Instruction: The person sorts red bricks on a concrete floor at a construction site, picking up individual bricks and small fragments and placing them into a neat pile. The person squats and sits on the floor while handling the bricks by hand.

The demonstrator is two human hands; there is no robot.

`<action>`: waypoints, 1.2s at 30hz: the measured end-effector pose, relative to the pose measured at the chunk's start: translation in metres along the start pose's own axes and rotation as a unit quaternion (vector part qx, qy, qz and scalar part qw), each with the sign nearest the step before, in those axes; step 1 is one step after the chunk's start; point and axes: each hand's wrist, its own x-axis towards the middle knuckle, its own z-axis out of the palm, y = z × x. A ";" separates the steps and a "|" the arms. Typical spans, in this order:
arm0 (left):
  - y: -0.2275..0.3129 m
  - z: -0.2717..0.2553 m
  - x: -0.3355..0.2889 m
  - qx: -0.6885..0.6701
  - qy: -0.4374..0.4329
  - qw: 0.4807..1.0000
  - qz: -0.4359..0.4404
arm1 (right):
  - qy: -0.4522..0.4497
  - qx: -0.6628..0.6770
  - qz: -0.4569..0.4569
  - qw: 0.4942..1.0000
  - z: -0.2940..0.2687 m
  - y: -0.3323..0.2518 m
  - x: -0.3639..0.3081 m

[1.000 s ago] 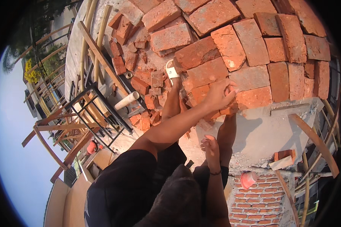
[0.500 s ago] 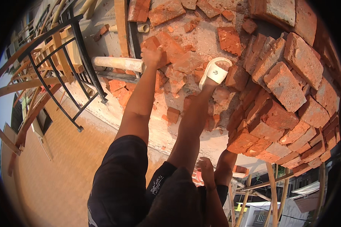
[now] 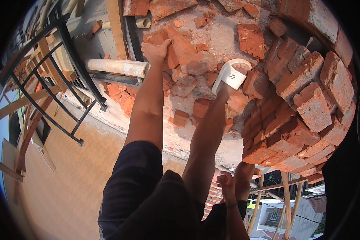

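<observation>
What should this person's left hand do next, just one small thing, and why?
Probably firm up the left hand's hold on the brick beside its fingers, then ease it up. The hand is already against it, though whether it grips is unclear. Broken pieces crowd nearby, and the right hand is well away, near the knee.

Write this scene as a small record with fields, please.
Left hand: touching a brick piece; firmness of grip unclear
Right hand: fingers curled, no object visible in it
Pipe: pale, left of the brick piece
Footwear: white sandal among rubble
Brick stack: right of the sandal
</observation>
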 end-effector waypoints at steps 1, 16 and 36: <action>0.004 -0.002 -0.017 -0.025 0.019 0.997 0.066 | 0.001 0.000 0.010 1.000 0.000 0.001 -0.002; 0.256 -0.136 -0.434 -0.475 -0.148 0.739 0.455 | 0.013 0.101 -0.222 0.970 -0.044 0.080 -0.015; 0.177 0.210 -1.114 -0.036 -0.449 0.840 0.302 | 0.108 0.475 -0.382 0.785 -0.209 0.237 -0.050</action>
